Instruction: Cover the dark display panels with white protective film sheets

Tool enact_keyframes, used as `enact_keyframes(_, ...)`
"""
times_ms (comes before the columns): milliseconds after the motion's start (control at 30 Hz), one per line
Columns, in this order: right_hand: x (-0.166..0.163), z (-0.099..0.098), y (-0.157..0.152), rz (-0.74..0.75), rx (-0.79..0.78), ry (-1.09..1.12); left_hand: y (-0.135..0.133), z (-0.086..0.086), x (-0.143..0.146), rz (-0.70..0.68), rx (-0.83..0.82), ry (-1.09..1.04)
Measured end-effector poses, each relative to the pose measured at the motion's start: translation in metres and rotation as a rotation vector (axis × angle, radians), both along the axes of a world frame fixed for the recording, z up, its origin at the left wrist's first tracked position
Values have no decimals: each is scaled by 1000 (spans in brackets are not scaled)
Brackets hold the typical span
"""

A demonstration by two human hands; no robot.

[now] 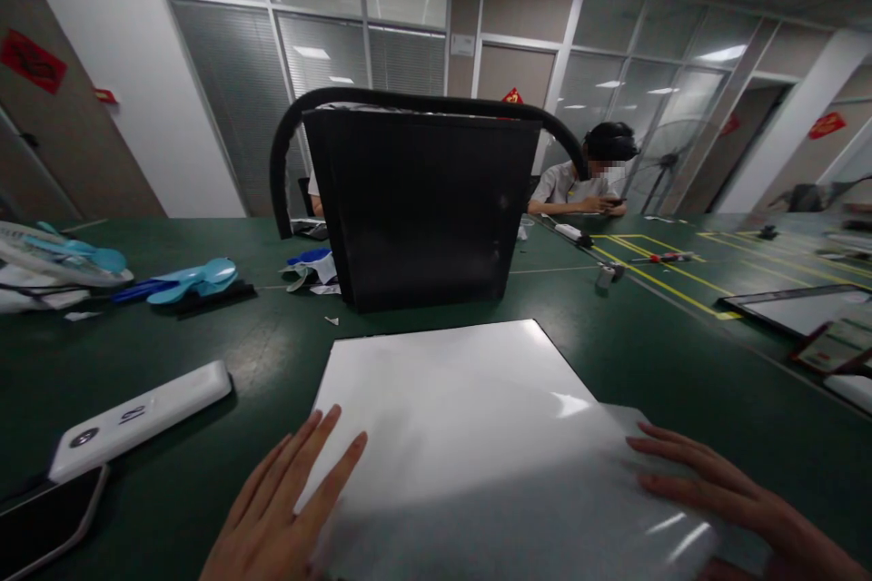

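Note:
A flat white board [442,372] with a thin dark edge lies on the table in front of me. Over its near part and past its right side rests a translucent, shiny sheet [613,517]. My left hand [282,499] lies at the board's left edge, fingers stretched and spread, with the fingertips on the white surface. At the right, my right hand [728,495] has its fingers extended over the sheet's right side. The lower part of that hand is partly cut off by the frame, and its thumb cannot be made out clearly.
Beyond the board stands a black bin-like box [422,209] with a thick black tube arched over it. A white power bank [143,418] and a phone [51,522] lie left, with light-blue plastic items [194,280] behind. Across the green table [572,290] sits a person [569,186].

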State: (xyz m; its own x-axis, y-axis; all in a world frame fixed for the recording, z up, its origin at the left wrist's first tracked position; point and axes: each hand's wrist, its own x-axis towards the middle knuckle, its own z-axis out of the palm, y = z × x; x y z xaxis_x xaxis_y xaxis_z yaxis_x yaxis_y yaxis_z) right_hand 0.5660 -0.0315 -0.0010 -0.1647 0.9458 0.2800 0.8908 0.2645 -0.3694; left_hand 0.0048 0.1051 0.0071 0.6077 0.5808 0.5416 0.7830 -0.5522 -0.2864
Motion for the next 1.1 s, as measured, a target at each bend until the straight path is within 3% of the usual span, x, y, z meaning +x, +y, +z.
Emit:
enact_keyframes(67,-12,10,13,34,-48,45,5,-8,-8,-72,-67,64)
enact_keyframes(200,-21,19,35,-95,-90,129,10,-18,-16,-50,-177,22)
enact_keyframes(467,-30,-17,53,-107,-176,154,6,-9,-6,-48,-156,27)
enact_keyframes(633,-40,-10,53,-86,-218,27,4,-10,0,-3,-130,90)
enact_keyframes(900,-46,-8,53,-117,-239,-81,4,-14,1,47,-250,64)
enact_keyframes(1100,-47,-11,57,-136,-200,-74,-1,-8,4,143,-453,57)
